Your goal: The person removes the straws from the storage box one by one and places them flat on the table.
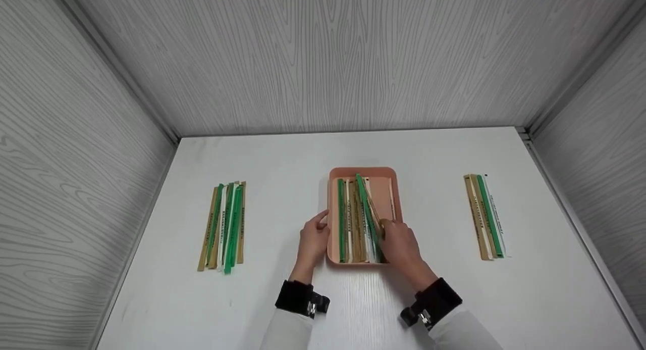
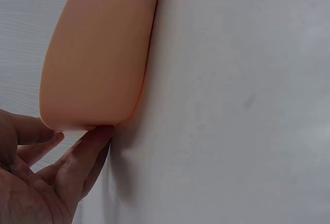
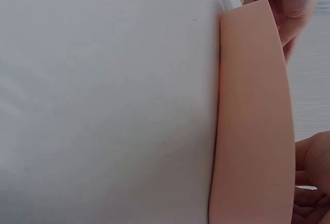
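From the head camera, we see strips [image 1: 341,223] laid in a peach tray [image 1: 363,171] on the table [image 1: 282,163], a left bunch [image 1: 235,226] and right bunch [image 1: 489,216] left outside, the right hand [image 1: 402,244] bent over it, seemingly pinching tilted strips [image 1: 368,208]; at left wrist, the left hand's [image 1: 314,241] extended fingers [image 2: 85,157] brace its wall; at right wrist, the pinch is hidden.

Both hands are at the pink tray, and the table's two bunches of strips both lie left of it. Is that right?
Not quite: one bunch lies left of the pink tray, but the head view shows the other bunch to its right. The left hand and right hand are at the tray.
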A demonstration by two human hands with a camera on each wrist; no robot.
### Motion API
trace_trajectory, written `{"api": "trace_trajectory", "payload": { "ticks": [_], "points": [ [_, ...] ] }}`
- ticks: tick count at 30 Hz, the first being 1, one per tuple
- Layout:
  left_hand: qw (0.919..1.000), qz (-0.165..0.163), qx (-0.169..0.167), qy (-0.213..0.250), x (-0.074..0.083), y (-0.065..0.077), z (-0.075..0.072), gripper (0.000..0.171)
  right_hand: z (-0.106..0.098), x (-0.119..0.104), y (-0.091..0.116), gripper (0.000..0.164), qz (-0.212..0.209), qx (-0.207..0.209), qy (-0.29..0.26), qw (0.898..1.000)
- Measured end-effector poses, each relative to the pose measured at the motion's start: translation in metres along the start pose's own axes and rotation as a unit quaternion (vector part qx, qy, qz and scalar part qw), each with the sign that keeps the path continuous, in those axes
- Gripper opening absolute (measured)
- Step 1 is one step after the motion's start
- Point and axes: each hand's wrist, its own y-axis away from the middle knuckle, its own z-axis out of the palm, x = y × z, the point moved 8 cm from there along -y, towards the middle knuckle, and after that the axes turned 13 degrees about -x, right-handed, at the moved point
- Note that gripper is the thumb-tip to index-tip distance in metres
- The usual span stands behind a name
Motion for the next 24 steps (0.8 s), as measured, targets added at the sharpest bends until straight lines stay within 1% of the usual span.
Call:
{"api": "trace_trajectory", "payload": {
  "ticks": [1,4,7,10,15,18,22,24],
  "points": [
    [1.0000,0.002,0.000,-0.003,0.000,0.000,0.000,0.046,-0.002,0.000,0.000,0.002,-0.002,0.003,-0.011,1.000],
    [0.9999,0.006,-0.001,-0.010,0.001,0.000,-0.001,0.046,-0.007,-0.001,0.001,0.005,-0.003,0.008,-0.031,0.999],
    [1.0000,0.006,-0.003,-0.006,0.001,0.000,-0.001,0.046,-0.009,-0.001,0.002,0.015,0.001,0.011,-0.034,0.999],
    [1.0000,0.006,-0.005,-0.006,0.001,0.000,-0.001,0.045,-0.010,0.000,0.003,0.018,0.003,0.012,-0.032,0.999],
    [0.9999,0.005,-0.006,-0.006,0.001,0.000,0.000,0.045,-0.012,0.001,0.005,0.017,0.010,0.010,-0.032,0.999],
    [0.9999,0.006,-0.004,-0.009,0.001,0.000,0.000,0.046,-0.014,0.004,0.006,0.016,0.019,0.006,-0.041,0.999],
    [0.9999,0.008,-0.001,-0.014,0.003,0.000,-0.001,0.046,-0.022,0.012,0.009,0.020,0.031,0.010,-0.056,0.998],
    [0.9999,0.008,0.000,-0.014,0.003,0.000,-0.001,0.046,-0.028,0.017,0.011,0.021,0.038,0.019,-0.060,0.997]
  ]
}}
